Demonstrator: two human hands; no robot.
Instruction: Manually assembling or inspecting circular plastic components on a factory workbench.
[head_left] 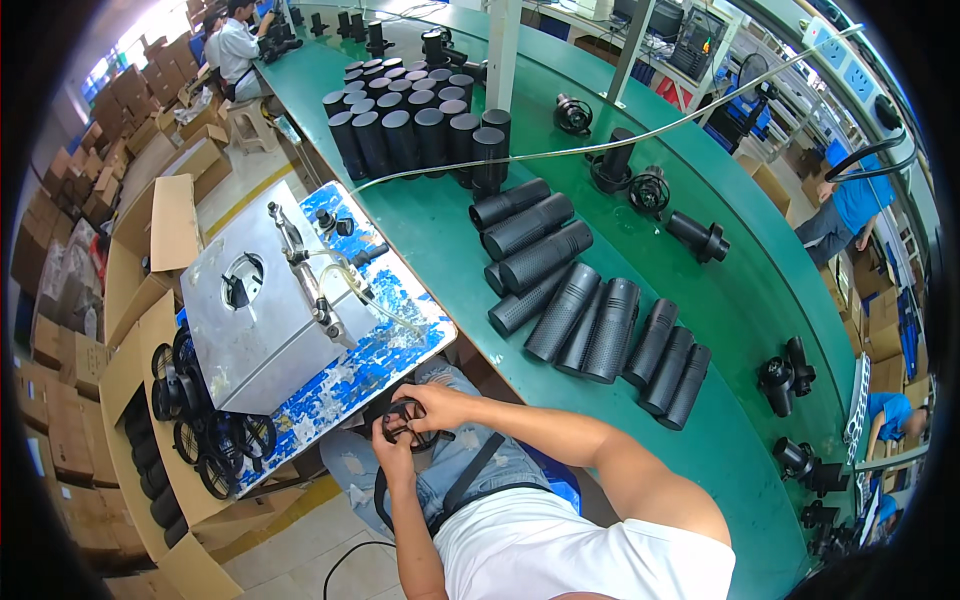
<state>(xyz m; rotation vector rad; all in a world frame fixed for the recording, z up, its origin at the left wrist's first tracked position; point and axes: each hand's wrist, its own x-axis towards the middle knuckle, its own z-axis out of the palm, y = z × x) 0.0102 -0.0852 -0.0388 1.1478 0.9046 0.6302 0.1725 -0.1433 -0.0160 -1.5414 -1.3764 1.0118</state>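
Left grip [394,453] and right grip [444,407] — 1 black round part [402,411] held between them.

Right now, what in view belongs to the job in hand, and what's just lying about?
Likely the job:
black ring-shaped part, held between left hand and right hand
similar black ringed parts piled by the metal box

Seemingly just lying about:
textured black cylinders on the green bench, untouched
beige stool

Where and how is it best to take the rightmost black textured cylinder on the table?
Probably around the middle of that textured cylinder, from above and right, with the right hand: it lies on its side, its right flank free, a neighbouring cylinder close on its left.
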